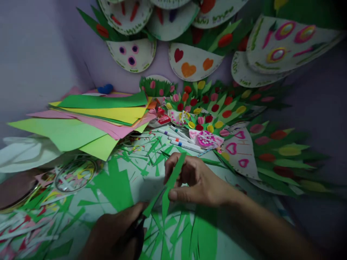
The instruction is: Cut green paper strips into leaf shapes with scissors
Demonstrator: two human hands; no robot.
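Observation:
My right hand (196, 180) reaches in from the lower right and pinches a long green paper strip (170, 180) between thumb and fingers. The strip slants down to the left. My left hand (116, 231) is at the bottom edge, closed around dark scissors (138, 231), partly hidden in shadow, whose tip meets the strip's lower end. Both hands hover over a pale work surface (141, 187) littered with green paper offcuts (116, 184).
A stack of coloured paper sheets (103, 115) lies to the left. Several marker pens (179, 139) and a glue stick (162, 119) lie behind the hands. Decorated paper-plate halves (192, 63) with green leaves and paper tulips (214, 108) fill the back and right. A clear tape roll (76, 175) sits at left.

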